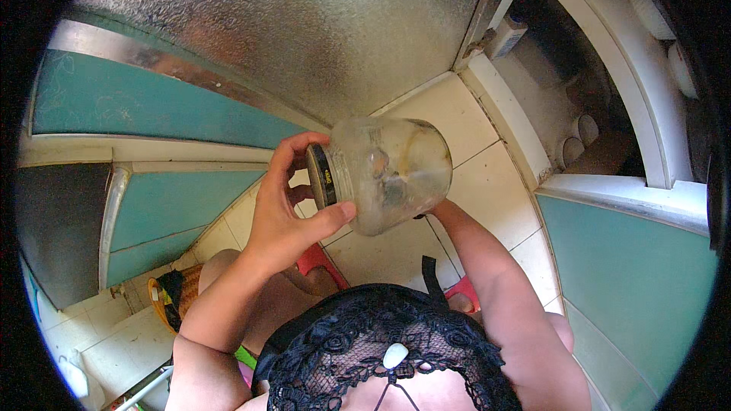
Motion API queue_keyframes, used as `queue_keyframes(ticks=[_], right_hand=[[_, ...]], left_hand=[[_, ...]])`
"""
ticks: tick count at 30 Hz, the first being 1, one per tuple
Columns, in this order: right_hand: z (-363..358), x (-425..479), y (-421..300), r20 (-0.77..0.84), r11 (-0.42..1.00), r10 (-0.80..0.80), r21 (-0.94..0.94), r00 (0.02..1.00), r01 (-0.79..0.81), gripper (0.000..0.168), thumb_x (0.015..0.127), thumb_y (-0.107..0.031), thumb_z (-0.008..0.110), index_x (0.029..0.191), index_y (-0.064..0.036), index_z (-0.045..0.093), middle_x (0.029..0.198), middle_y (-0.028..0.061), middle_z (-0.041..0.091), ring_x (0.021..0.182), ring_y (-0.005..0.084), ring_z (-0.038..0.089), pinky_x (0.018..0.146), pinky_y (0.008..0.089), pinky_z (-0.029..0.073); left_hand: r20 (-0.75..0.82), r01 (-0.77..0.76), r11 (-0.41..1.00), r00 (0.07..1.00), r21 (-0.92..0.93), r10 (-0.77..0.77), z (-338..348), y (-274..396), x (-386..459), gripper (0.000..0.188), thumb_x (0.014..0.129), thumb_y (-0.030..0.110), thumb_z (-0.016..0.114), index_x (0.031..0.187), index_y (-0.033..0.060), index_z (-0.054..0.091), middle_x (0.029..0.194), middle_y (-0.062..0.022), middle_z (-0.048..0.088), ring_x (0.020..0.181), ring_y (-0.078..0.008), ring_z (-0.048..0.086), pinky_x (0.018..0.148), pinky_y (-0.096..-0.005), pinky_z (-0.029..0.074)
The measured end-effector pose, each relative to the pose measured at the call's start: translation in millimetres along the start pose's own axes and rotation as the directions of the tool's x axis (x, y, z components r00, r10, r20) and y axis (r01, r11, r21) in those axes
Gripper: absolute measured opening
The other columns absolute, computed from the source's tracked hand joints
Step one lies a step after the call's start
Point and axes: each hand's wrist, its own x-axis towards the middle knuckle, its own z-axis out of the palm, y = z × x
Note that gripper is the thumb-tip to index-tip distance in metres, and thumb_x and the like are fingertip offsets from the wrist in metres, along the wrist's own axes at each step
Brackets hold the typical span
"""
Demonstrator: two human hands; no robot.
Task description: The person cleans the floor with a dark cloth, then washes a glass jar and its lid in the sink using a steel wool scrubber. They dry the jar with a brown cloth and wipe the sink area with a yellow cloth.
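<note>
A large clear glass jar [394, 174] lies on its side in the air in front of my chest. Its dark screw lid [321, 176] bears yellow writing and points left. My left hand [285, 205] grips the lid end, with the thumb against the neck and the fingers curled around the far side of the lid. From the right, my right hand [438, 207] reaches under the jar near its base and supports it; most of that hand is hidden behind the jar. Cloudy smears and brownish stains show on the glass.
A textured, shiny panel [297, 28] rises ahead. Teal cabinet panels stand left [160, 108] and right [622, 262]. Beyond the right frame, a recess holds a white carton [508, 37] and cups [573, 151]. Below are floor tiles [502, 194], red footwear [320, 262] and a woven basket [185, 294].
</note>
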Motion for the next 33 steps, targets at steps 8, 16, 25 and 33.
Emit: queue_keyframes(ticks=[8, 16, 25, 33], right_hand=[[0.3, -6.9, 6.3, 0.226, 0.982, 0.108, -0.174, 0.968, -0.069, 0.059, 0.087, -0.049, 0.063, 0.133, -0.012, 0.056, 0.132, 0.0168, 0.059, 0.117, 0.0359, 0.059, 0.098, 0.0468, 0.048], [-4.5, -10.1, 19.0, 0.026, 0.925, 0.093, -0.373, 0.995, -0.077, 0.043, 0.09, -0.029, 0.058, 0.128, -0.009, 0.058, 0.129, 0.0159, 0.06, 0.118, 0.0375, 0.057, 0.097, 0.0552, 0.045], [-159.5, -178.5, -74.8, 0.093, 0.806, 0.527, -0.37, 0.845, -0.462, 0.035, 0.091, -0.029, 0.059, 0.125, -0.026, 0.062, 0.131, 0.0051, 0.06, 0.124, 0.0318, 0.053, 0.098, 0.0559, 0.043], [-242.0, -286.2, -210.8, -0.044, 0.794, 0.591, -0.144, 0.806, -0.59, 0.043, 0.085, -0.022, 0.067, 0.127, -0.028, 0.06, 0.134, 0.0001, 0.056, 0.128, 0.0281, 0.048, 0.105, 0.0524, 0.038]], left_hand=[[0.008, -0.011, 1.0, 1.0, 0.016, 0.011, -4.0, 1.1, -2.7, 0.078, 0.067, 0.021, 0.084, 0.134, 0.0111, 0.046, 0.129, -0.0059, 0.049, 0.122, -0.0212, 0.048, 0.093, -0.0376, 0.048], [0.218, -0.31, 0.811, 0.948, 0.496, 0.23, 10.3, -4.1, -4.1, 0.077, 0.056, 0.022, 0.087, 0.122, 0.0063, 0.052, 0.12, -0.0165, 0.048, 0.112, -0.0319, 0.051, 0.092, -0.0414, 0.047], [0.289, -0.161, 0.777, 0.957, 0.609, -0.029, 19.4, -36.1, -17.6, 0.077, 0.063, 0.031, 0.083, 0.128, 0.0073, 0.051, 0.126, -0.02, 0.045, 0.122, -0.0373, 0.045, 0.098, -0.047, 0.045], [0.28, -0.191, 0.784, 0.96, 0.591, 0.022, -44.8, 149.4, -124.1, 0.07, 0.063, 0.032, 0.081, 0.122, 0.0063, 0.055, 0.119, -0.0217, 0.052, 0.112, -0.0406, 0.05, 0.093, -0.0492, 0.048]])
